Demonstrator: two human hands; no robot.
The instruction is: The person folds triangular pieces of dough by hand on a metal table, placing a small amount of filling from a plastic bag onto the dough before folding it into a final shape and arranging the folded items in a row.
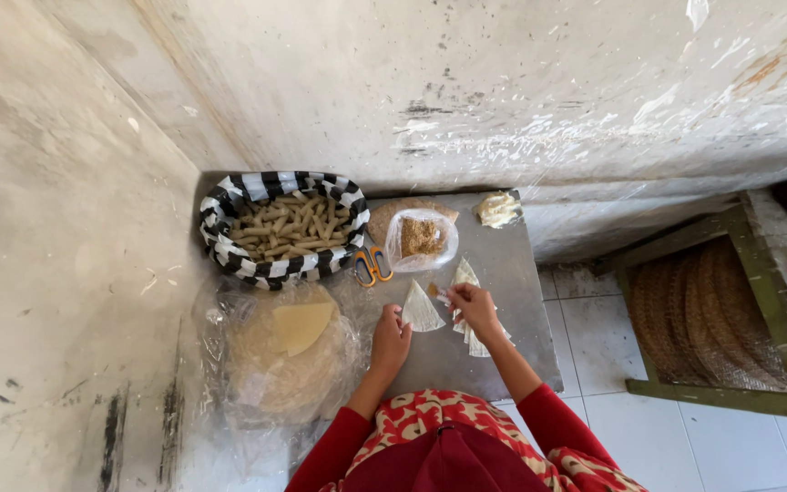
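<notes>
My left hand (391, 337) rests on the grey metal table (521, 301), its fingers touching the lower edge of a pale triangular pastry sheet (421, 310). My right hand (473, 305) pinches something small and pale just right of that triangle, above a stack of more triangular sheets (475, 342). A clear plastic bag of brown crumbly filling (422, 238) sits open behind the hands. Both sleeves are red.
A black-and-white striped basket (229, 241) holds several rolled pastry sticks. Orange-handled scissors (373, 265) lie beside it. Round wrappers in clear plastic (289, 355) sit at the left. A lump of pale dough (498, 209) is at the table's back. Woven trays (708, 319) stand at the right.
</notes>
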